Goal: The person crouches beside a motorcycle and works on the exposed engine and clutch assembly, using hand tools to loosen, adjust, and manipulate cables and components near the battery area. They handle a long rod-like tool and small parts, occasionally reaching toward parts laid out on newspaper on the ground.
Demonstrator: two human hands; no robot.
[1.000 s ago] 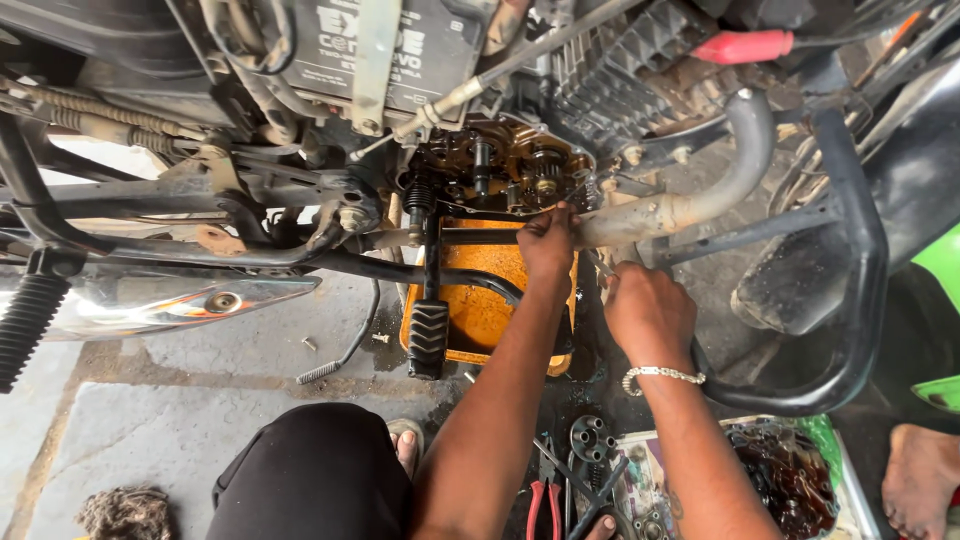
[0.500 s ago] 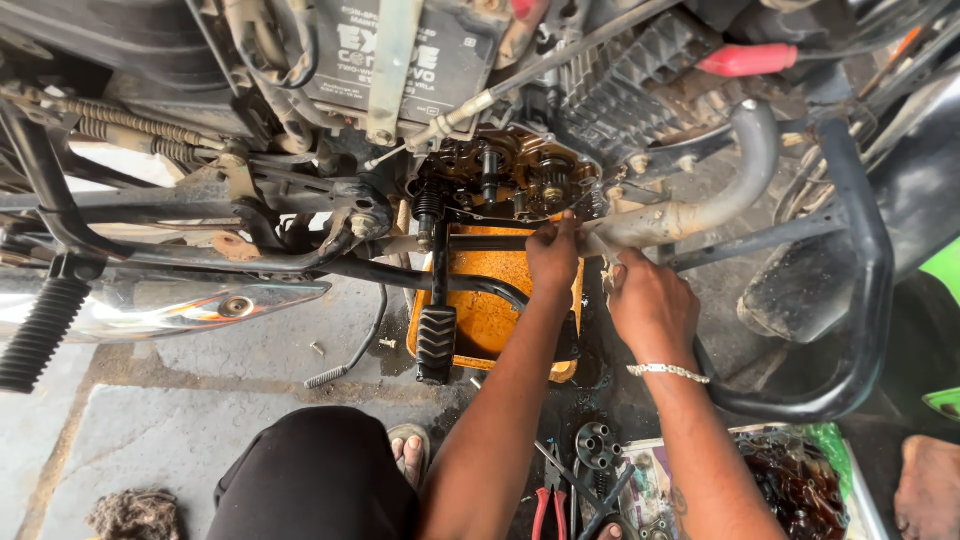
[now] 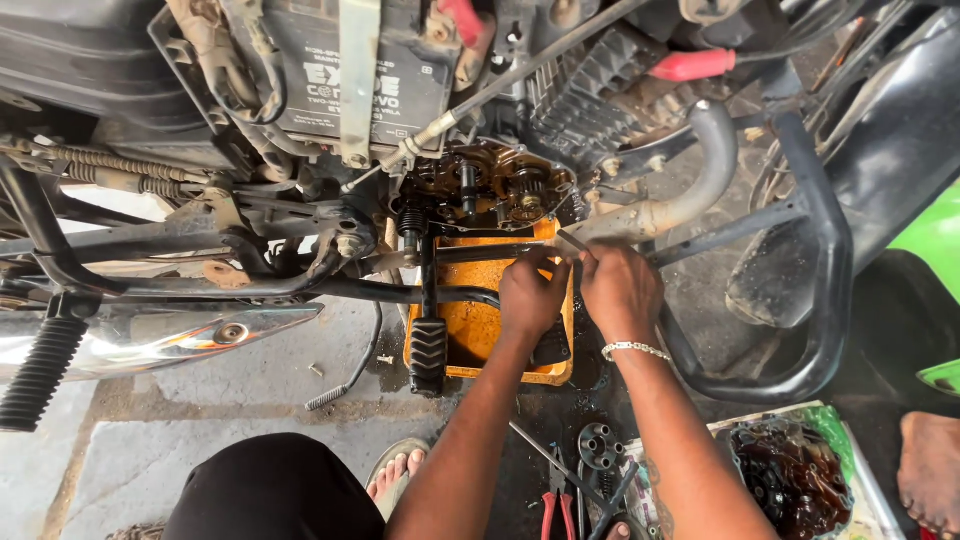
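Under the raised motorcycle (image 3: 300, 150), whose frame tubes, boxy black battery (image 3: 345, 75) and finned cylinder (image 3: 600, 85) fill the upper part of the view, the engine's side cover is off and the oily gears (image 3: 490, 185) inside the crankcase stand exposed. Below that opening an orange drain tray (image 3: 470, 335) sits on the stained concrete floor (image 3: 200, 400), partly behind the black kick-start lever with its ribbed rubber pedal (image 3: 427, 355). A curved exhaust pipe (image 3: 690, 190) sweeps across to the right, and a black crash guard (image 3: 820, 280) loops round beyond it. Both hands are raised to the lower edge of the opening, close together but apart: the left hand (image 3: 530, 295) is curled with its fingers hidden from above, so what its grip encloses cannot be told, while the right hand (image 3: 620, 285), with a silver bracelet (image 3: 635, 349) at the wrist, pinches a thin pale strip (image 3: 572, 240) that juts up from its fingertips toward the casing edge. Judging by this, the work in hand is cleaning or peeling along the mating face of the crankcase; the next move likely calls for a steady, shallow draw along that edge without gouging it or dropping scraps among the gears. Near the person's foot lie red-handled pliers (image 3: 553, 505) and a small round clutch part (image 3: 600, 445)
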